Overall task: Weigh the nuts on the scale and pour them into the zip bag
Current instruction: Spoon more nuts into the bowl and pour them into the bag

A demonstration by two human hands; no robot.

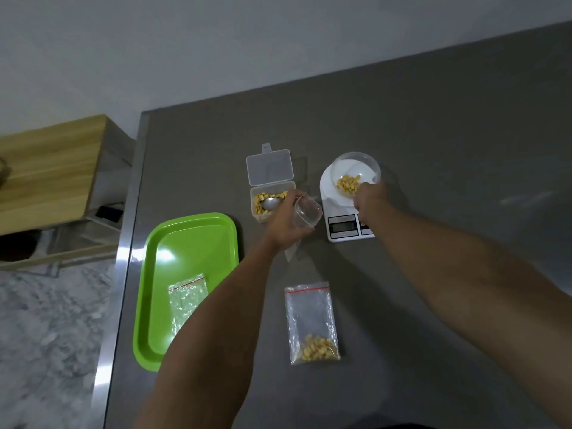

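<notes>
A clear bowl (356, 164) holding nuts (349, 184) sits on the white scale (337, 235). My right hand (371, 199) grips the bowl's near rim. My left hand (286, 224) holds a clear zip bag (306, 212) with its mouth spread open, just left of the scale. The bag's lower end hangs below the hand. A clear box (268, 203) of nuts with a metal spoon (270, 203) in it stands left of the scale, lid flipped back.
A zip bag with nuts (312, 323) lies flat near the table's front. A green tray (188, 243) at the left table edge holds an empty zip bag (185, 298). A wooden cabinet (52, 168) stands beyond the table's left edge.
</notes>
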